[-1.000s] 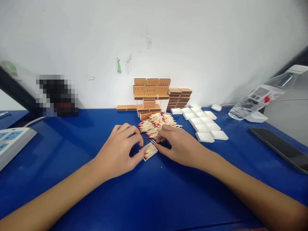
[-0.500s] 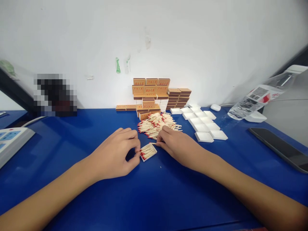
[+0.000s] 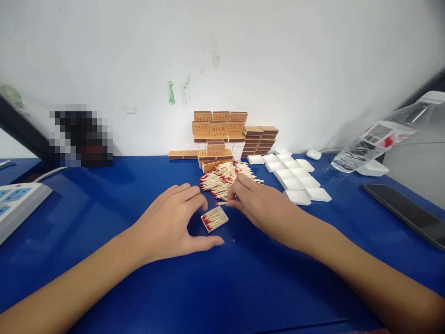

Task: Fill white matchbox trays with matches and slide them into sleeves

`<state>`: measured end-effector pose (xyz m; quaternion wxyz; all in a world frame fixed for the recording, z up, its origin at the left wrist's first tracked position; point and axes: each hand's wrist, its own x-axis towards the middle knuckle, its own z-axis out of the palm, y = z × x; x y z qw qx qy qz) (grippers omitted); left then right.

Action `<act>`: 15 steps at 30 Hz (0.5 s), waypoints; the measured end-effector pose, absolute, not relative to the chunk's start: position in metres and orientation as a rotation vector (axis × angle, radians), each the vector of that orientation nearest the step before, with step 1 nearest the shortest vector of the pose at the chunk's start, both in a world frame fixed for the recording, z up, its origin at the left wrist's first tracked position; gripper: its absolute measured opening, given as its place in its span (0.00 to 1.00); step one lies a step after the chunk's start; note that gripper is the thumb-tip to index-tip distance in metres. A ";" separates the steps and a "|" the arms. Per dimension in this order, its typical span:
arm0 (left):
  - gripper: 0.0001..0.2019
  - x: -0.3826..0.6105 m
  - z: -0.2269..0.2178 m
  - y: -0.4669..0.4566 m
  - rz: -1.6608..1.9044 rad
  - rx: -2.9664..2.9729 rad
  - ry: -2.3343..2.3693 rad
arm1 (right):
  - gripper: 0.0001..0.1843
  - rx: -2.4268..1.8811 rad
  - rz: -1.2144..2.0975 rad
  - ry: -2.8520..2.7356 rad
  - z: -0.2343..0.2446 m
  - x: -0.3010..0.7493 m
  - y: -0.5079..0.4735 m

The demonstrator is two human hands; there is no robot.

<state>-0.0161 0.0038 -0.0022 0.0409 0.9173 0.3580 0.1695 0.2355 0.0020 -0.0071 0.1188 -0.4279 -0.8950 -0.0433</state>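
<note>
A small white matchbox tray lies on the blue table, with red-tipped matches side by side in it. Left of the tray is my left hand, open, thumb stretched along the near side and fingers curved at the far left corner. Just beyond the tray's right end, my right hand pinches a single match, its red head pointing left. Behind that hand is a heap of loose matches, partly covered by the fingers.
Stacked matchboxes stand against the wall behind the heap. Several white trays lie to the right, then a tilted water bottle and a phone. A power strip sits at the left edge.
My left hand has opened: its thumb and fingers have come apart and off the tray's left end. The match in my right hand has moved slightly up, showing its red head.
</note>
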 end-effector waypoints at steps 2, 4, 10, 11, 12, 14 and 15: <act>0.23 -0.014 -0.006 0.004 0.474 2.830 1.104 | 0.06 -1.176 -0.123 -2.676 -0.008 0.228 -0.003; 0.17 -0.014 -0.008 0.004 0.434 2.837 1.090 | 0.05 -1.136 -0.137 -2.777 -0.008 0.223 -0.007; 0.12 -0.015 -0.007 0.006 0.448 2.839 1.038 | 0.05 -1.088 0.003 -2.836 -0.006 0.227 -0.013; 0.12 -0.015 -0.007 0.006 0.457 2.845 1.033 | 0.05 -1.082 0.051 -2.827 -0.005 0.228 -0.013; 0.12 -0.015 -0.007 0.006 0.464 2.851 1.029 | 0.05 -1.077 0.092 -2.819 -0.004 0.229 -0.013; 0.12 -0.016 -0.008 0.007 0.473 2.859 1.025 | 0.07 -1.078 0.161 -2.794 -0.001 0.229 -0.013; 0.12 -0.016 -0.009 0.007 0.474 2.863 1.025 | 0.08 -1.082 0.190 -2.775 0.001 0.229 -0.013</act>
